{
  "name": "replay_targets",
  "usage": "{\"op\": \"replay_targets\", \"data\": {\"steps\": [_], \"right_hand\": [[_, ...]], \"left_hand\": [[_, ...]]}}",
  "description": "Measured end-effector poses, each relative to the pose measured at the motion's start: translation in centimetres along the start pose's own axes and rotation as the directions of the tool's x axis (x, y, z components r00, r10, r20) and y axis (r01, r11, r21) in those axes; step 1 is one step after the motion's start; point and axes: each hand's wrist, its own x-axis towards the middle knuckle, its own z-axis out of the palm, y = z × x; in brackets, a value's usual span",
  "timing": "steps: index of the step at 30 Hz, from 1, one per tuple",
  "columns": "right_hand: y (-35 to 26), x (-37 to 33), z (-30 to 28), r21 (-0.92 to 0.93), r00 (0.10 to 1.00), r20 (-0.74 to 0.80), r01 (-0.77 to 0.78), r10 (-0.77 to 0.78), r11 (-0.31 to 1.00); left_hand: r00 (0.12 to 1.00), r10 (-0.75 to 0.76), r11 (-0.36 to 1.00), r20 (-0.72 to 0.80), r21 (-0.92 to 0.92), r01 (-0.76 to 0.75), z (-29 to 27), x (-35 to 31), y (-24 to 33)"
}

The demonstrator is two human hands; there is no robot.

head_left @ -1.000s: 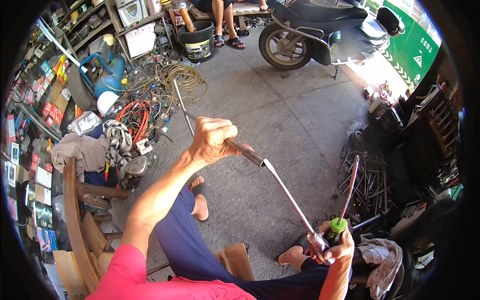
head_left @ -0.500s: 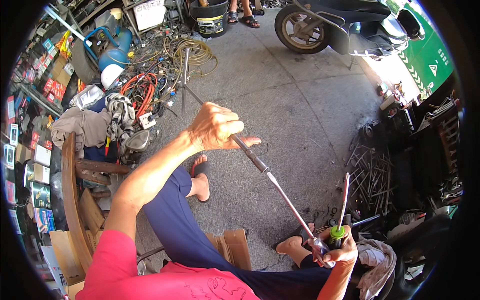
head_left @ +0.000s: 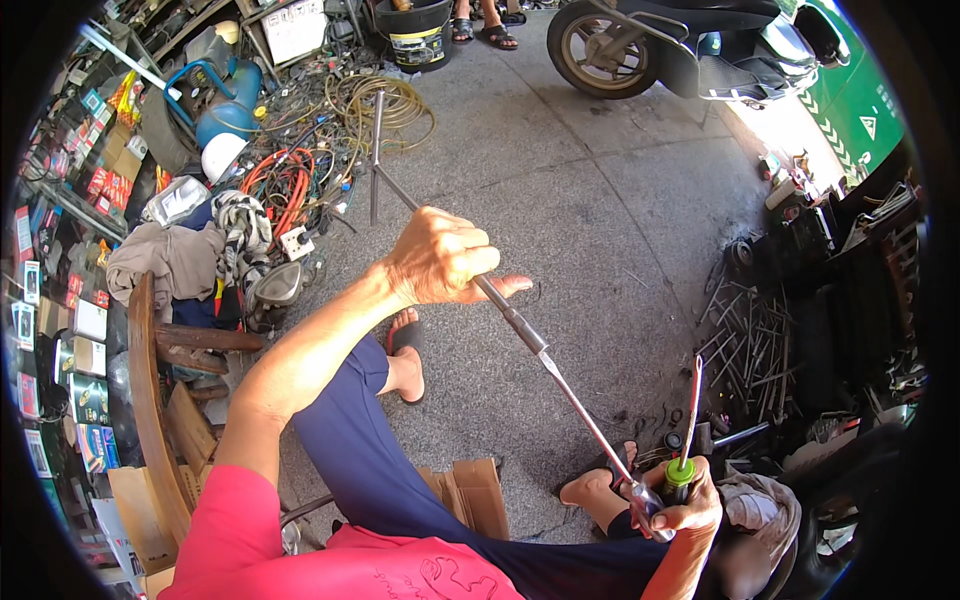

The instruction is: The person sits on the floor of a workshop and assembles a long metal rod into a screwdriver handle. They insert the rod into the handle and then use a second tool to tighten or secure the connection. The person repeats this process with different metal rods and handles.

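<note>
My left hand (head_left: 445, 258) is wrapped round the shaft of a long metal T-handle socket wrench (head_left: 510, 315), its thumb stretched out along one side. The wrench's crossbar points away from me, up and to the left. Its socket end meets the blade tip of a screwdriver (head_left: 590, 425); I cannot tell whether the tip sits inside the socket. My right hand (head_left: 700, 500) grips that screwdriver by its clear handle. The same hand also holds a green-and-black-handled tool (head_left: 680, 474) upright, its thin shank ending in an eye-like tip.
A wooden chair (head_left: 145, 400) and cardboard (head_left: 482, 500) are close by. Coiled hoses (head_left: 285, 190), cloths and boxed goods crowd the left. A scooter (head_left: 640, 55) stands at the back, near another person's sandalled feet (head_left: 498, 38). Loose metal rods (head_left: 745, 340) lie on the right.
Both hands and their tools have shifted very slightly to the right in the picture, along with small movement of the whole view. The grips look the same.
</note>
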Motion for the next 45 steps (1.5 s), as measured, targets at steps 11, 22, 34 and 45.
{"op": "replay_targets", "data": {"steps": [11, 22, 34, 45], "right_hand": [[0.7, 1.3, 0.6, -0.02, 0.982, 0.138, -0.129, 0.13, 0.992], [5.6, 3.7, 3.9, -0.775, 0.988, -0.129, -0.046, -0.087, 0.63], [6.2, 6.1, 4.7, -0.942, 0.707, 0.282, 0.333, -0.648, -0.046], [6.2, 6.6, 4.8, -0.923, 0.613, 0.308, 0.378, -0.728, -0.072]], "left_hand": [[0.996, 0.085, 0.996, 0.026, -0.027, -0.084, 1.0, -0.3, 1.4], [0.995, -0.1, 0.99, 0.015, 0.105, 0.098, 1.3, 0.5, 1.1], [0.783, -0.455, 0.872, -0.424, -0.033, 0.488, -0.4, 3.9, 2.6], [0.609, -0.756, 0.519, -0.239, -0.786, 0.336, -2.1, 3.9, 2.4]]}}
